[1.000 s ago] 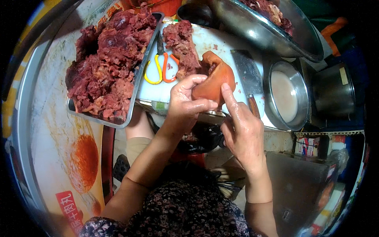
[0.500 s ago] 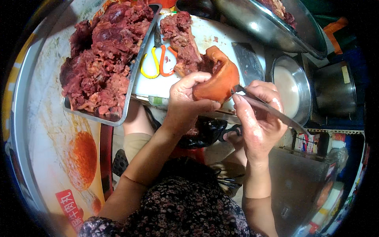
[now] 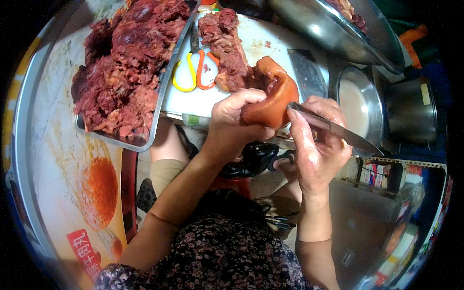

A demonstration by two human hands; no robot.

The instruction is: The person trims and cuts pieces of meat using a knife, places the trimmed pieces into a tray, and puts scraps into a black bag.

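A curved piece of meat with smooth orange-brown skin (image 3: pixel 278 108) is gripped by my left hand (image 3: pixel 229 118), the thumb below it and the fingers curled around its left side. My right hand (image 3: pixel 314 150) is closed on a knife (image 3: pixel 360 141), with thumb and fingers pinching close to the narrow tip. That tip rests at the right side of the skin. The rest of the knife reaches past my palm to the lower right. Just beyond the skinned piece, a long strip of dark red meat (image 3: pixel 224 53) lies on the white board (image 3: pixel 261 34).
Scissors with yellow and orange handles (image 3: pixel 200 72) lie left of the strip. A metal tray (image 3: pixel 161 104) heaped with red meat stands farther left. A dark flat blade (image 3: pixel 308 72) lies right. Beyond are a large steel basin (image 3: pixel 324 29), a bowl of cloudy liquid (image 3: pixel 355 104) and a dark pot (image 3: pixel 411 113).
The knife has turned, so more of its flat side shows, and its far end has lifted slightly. Both hands and the skinned meat have shifted a little to the right in the picture.
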